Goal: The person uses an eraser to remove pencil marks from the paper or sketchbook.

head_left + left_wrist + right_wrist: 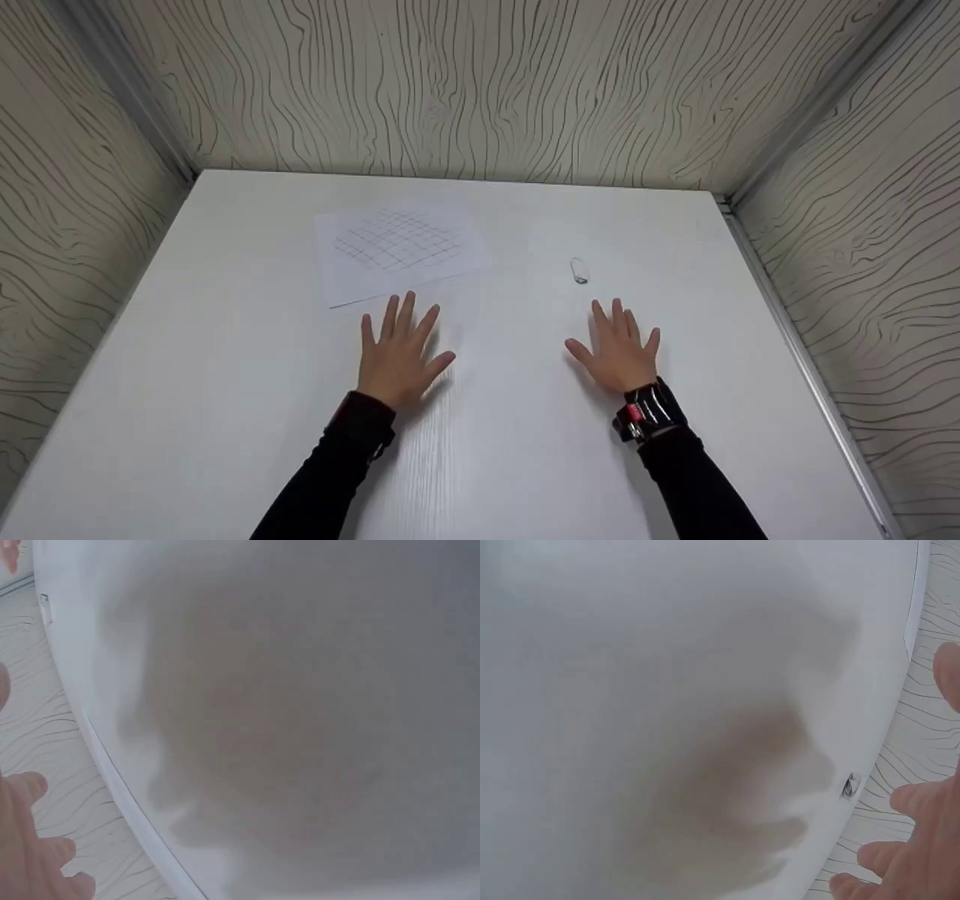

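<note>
Your left hand (395, 366) is spread wide, palm toward the worktop (510, 420), thumb pointing inward; it has hold of nothing. Your right hand (621, 358) mirrors it: fingers extended, thumb turned inward, nothing gripped. Broad, soft shadows beneath both palms, seen in the wrist views, suggest that the hands are held slightly above the surface; exact contact at the fingertips cannot be confirmed.

The paper sheet (405, 241), printed or drawn with a grid of crossed lines, lies toward the far left part of the worktop. It sits at an angle, grid side up, so that the pattern faces you. Your left fingertips appear in the head view just short of its near edge, which leaves the grid uncovered.

The small clear item (580, 271) with a dark end lies beyond your right fingertips, apart from the sheet. It is too small to identify with certainty. Its position keeps it near the right hand, just as the sheet is near the left; this probably serves reach on each side.

The wide gap between the hands keeps either forearm from crossing the other's side. The black wristbands (651, 411) carry the wrist cameras, presumably worn there to view each hand's work.
</note>
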The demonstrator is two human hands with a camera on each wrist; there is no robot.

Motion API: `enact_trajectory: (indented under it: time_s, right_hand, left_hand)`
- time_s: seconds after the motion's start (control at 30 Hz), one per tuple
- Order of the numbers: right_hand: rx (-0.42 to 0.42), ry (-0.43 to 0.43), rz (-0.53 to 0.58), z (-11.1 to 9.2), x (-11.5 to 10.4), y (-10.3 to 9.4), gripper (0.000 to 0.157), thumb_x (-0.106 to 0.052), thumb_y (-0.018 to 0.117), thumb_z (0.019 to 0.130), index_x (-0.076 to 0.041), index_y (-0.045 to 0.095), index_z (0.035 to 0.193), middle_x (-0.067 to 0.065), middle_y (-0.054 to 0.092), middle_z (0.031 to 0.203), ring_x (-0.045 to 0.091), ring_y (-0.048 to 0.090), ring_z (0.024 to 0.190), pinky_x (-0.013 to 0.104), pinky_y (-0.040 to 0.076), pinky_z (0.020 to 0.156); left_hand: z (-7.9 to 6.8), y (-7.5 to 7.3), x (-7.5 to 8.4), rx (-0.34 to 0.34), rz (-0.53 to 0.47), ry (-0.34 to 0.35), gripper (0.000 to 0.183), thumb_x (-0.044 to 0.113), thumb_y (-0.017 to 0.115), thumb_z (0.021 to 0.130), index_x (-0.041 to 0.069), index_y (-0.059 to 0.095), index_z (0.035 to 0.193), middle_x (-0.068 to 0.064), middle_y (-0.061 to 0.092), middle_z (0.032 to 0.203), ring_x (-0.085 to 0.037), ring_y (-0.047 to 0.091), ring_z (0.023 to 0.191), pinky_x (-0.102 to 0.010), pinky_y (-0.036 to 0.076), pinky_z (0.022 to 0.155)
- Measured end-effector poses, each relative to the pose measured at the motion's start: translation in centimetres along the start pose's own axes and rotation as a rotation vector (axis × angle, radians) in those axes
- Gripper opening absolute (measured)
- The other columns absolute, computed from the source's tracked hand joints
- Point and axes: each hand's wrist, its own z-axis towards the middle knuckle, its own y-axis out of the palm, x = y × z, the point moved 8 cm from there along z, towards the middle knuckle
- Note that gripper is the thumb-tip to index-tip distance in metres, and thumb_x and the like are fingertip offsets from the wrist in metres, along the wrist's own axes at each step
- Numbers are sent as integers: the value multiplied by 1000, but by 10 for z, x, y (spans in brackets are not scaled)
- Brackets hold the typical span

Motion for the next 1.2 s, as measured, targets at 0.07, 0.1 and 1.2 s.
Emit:
enact_trajectory:
  time_s: [0.07, 0.1, 1.2]
  right_hand:
    - [6, 5, -10, 7, 1, -2, 90, -61, 50, 100, -5, 20, 164, 30, 8, 170, 53, 10, 156, 81, -1, 118]
    - [10, 7, -13, 10, 1, -3, 89, -60, 50, 100, -3, 22, 163, 31, 10, 169, 53, 13, 155, 80, 1, 118]
    - [221, 98, 108, 116, -3, -23, 44, -30, 59, 101, 10, 62, 121, 32, 63, 119, 48, 60, 114, 61, 49, 96]
  left_hand:
    - [0, -1, 6, 7, -8, 24, 73, 61, 54, 98, 24, 39, 159, -15, 24, 171, -37, 17, 160, -70, 14, 125]
    - [0, -1, 8, 10, -11, 36, 72, 60, 55, 99, 23, 41, 159, -15, 26, 170, -37, 18, 160, -69, 15, 125]
    - [6, 20, 52, 59, 57, 146, 55, 46, 66, 97, 19, 58, 144, -11, 55, 153, -30, 46, 147, -58, 36, 120]
